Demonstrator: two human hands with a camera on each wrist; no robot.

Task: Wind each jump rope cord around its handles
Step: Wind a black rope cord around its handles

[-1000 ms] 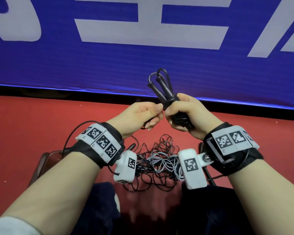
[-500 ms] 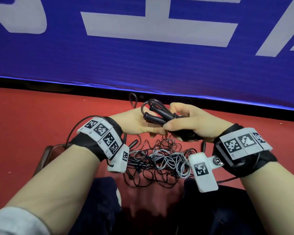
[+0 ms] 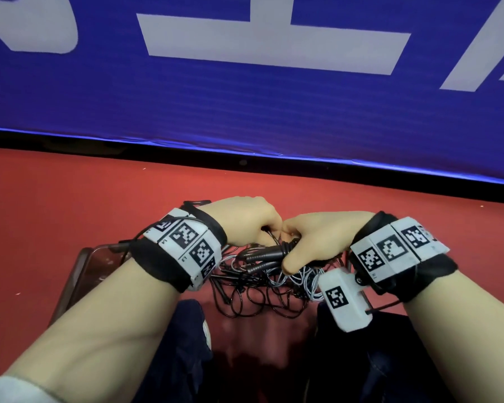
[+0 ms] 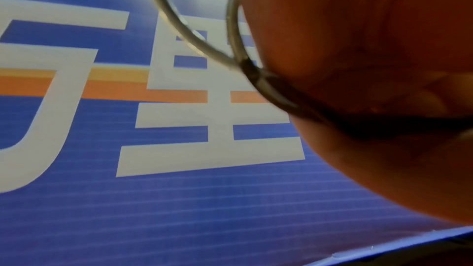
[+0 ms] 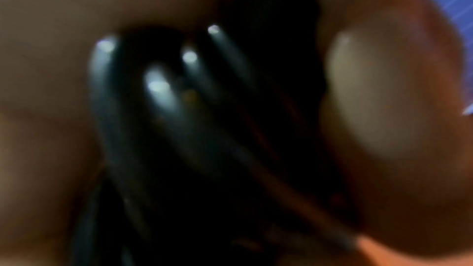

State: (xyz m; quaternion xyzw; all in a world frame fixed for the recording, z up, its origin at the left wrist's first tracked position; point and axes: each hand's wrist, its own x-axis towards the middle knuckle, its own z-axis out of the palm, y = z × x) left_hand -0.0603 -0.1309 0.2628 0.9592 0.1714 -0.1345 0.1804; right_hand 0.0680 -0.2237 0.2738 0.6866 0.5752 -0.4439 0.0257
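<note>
Fingers [image 3: 288, 264] grip black handles [image 3: 266, 251], banner [image 3: 245, 97] characters partly cropped

Looks like a sports hall or gym. Red sports-type floor [image 3: 70, 199], big blue banner [image 3: 245, 97] along the wall with large white characters and an orange stripe [image 4: 51, 86] in the left wrist view. Pile of tangled jump ropes [image 3: 262, 289] on the floor fits that.
</note>
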